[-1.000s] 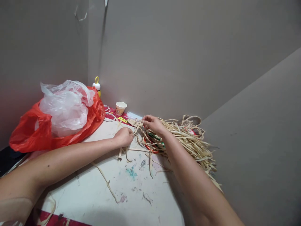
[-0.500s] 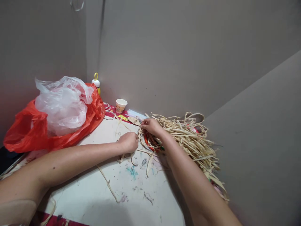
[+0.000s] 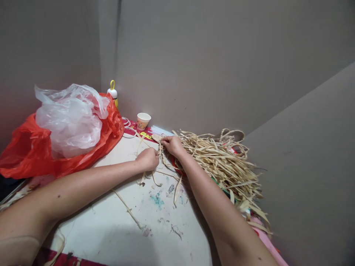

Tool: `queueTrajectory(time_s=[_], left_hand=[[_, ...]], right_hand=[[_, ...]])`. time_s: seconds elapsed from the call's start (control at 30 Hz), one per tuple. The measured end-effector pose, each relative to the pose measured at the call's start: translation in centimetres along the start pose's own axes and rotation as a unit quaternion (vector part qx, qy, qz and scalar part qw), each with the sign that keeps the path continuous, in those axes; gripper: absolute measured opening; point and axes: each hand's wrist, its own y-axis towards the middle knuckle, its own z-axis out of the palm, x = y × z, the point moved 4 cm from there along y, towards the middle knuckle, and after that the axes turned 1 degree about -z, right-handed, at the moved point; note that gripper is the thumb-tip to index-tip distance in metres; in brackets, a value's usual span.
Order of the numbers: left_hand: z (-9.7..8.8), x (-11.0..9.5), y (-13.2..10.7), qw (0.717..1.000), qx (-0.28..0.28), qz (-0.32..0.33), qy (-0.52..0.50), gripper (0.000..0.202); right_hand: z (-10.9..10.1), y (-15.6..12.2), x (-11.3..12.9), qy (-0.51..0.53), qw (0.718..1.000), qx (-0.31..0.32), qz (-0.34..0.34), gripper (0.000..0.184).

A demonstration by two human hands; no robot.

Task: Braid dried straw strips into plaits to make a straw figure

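Observation:
A thin braided straw cord [image 3: 161, 152] runs between my two hands at the middle of the table. My left hand [image 3: 148, 159] is closed, its fingers curled in at the cord's lower part, with loose straw ends hanging below it. Just to the right and farther off, my right hand [image 3: 172, 145] pinches the cord between thumb and fingertips. An oval woven straw piece [image 3: 156, 137] lies just beyond the right fingertips. Beside the right forearm spreads a big bundle of dry straw strips [image 3: 222, 159], with coiled braid [image 3: 233, 136] at its far end.
Left stands a red plastic bag [image 3: 24, 147] with a clear bag [image 3: 73, 118] in it. Behind are a yellow-and-white bottle [image 3: 112, 94], a paper cup [image 3: 143, 120], white cord loops [image 3: 129, 133] and pale sticks [image 3: 161, 130]. Grey wall [image 3: 194, 66] borders the stained white tabletop [image 3: 133, 240].
My right hand has shifted slightly left and away along the cord, still pinching. My left hand has moved slightly left and up in view. The camera view has shifted a little.

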Motion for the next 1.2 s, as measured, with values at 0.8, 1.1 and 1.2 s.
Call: queueTrajectory(time_s=[0.8,1.1,1.2], left_hand=[[-0.2,0.4,-0.7,0.968,0.09,-0.08,-0.218,0.015],[-0.9,0.6,-0.1,0.869,0.195,-0.176,-0.42,0.015],[-0.7,0.7,-0.1,0.843,0.231,-0.183,-0.449,0.014]], right_hand=[[-1.2,-2.5,3.3,-0.045,0.998,0.043,-0.019,0.02],[-5.8,-4.7,6.4,0.163,0.984,-0.038,0.065,0.016],[-5.5,-6.5,6.7,0.264,0.956,0.001,0.129,0.02]])
